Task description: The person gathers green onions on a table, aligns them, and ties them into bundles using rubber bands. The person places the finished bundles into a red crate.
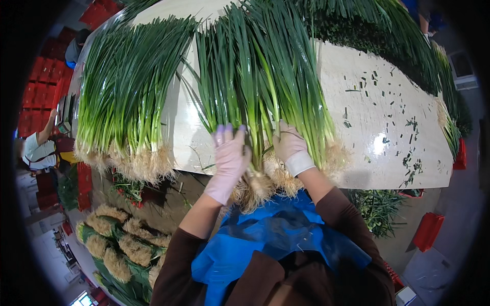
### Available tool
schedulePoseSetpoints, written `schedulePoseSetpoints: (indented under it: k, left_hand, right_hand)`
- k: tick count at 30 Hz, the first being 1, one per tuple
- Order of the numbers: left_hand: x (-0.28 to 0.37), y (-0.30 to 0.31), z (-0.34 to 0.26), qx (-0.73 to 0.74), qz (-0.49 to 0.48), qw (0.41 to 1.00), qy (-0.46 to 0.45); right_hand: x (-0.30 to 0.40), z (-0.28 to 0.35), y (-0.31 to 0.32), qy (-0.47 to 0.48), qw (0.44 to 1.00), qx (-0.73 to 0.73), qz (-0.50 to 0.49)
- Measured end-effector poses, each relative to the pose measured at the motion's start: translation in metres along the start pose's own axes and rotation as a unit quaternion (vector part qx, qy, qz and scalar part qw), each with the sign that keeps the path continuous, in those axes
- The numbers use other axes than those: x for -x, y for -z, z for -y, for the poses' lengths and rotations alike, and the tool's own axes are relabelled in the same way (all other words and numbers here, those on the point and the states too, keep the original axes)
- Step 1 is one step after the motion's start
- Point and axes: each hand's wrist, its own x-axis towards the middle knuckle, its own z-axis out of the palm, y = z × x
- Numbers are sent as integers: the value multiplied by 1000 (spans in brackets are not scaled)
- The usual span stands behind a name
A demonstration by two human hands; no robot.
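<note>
Spring onions with green leaves and pale roots lie before me on a white table top in a loose middle pile [249, 88], roots towards me. My left hand [229, 162], in a pale pink glove with lavender fingertips, rests on the lower stalks, fingers extended. My right hand [291, 147], gloved with a white cuff, has its thumb and fingers around a green stalk [275, 103] near the root end. Its fingertips are partly hidden among the leaves. Root clumps [260, 185] overhang the table edge against my blue apron [275, 225].
Another row of spring onions [130, 88] lies to the left. Cut leaf bits [411, 160] litter the table [356, 126] at right. Bundled onions [118, 244] are stacked at lower left. Red crates [40, 99] stand far left, near a person [42, 147]; a red crate [428, 231] sits lower right.
</note>
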Motion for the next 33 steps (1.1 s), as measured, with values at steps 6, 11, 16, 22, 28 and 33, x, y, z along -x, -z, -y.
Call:
schedulePoseSetpoints:
  k: [6,11,16,22,28,33]
  left_hand:
    - [1,13,0,16,-59,996,-68]
    - [-1,-6,-31,176,99,979,10]
    - [-46,12,-45,144,301,935,117]
    - [-58,-23,-27,244,251,905,241]
    - [-74,-10,-11,529,327,703,345]
    - [-77,10,1,664,325,596,314]
  right_hand:
    - [-18,7,24,-52,995,-81,29]
    - [-13,14,10,-12,991,-133,-1]
    - [-13,42,27,-96,991,-63,64]
    - [-8,29,3,-49,998,-5,33]
    - [-21,17,-3,-65,969,-224,81]
    - [-31,0,25,-40,752,-595,281]
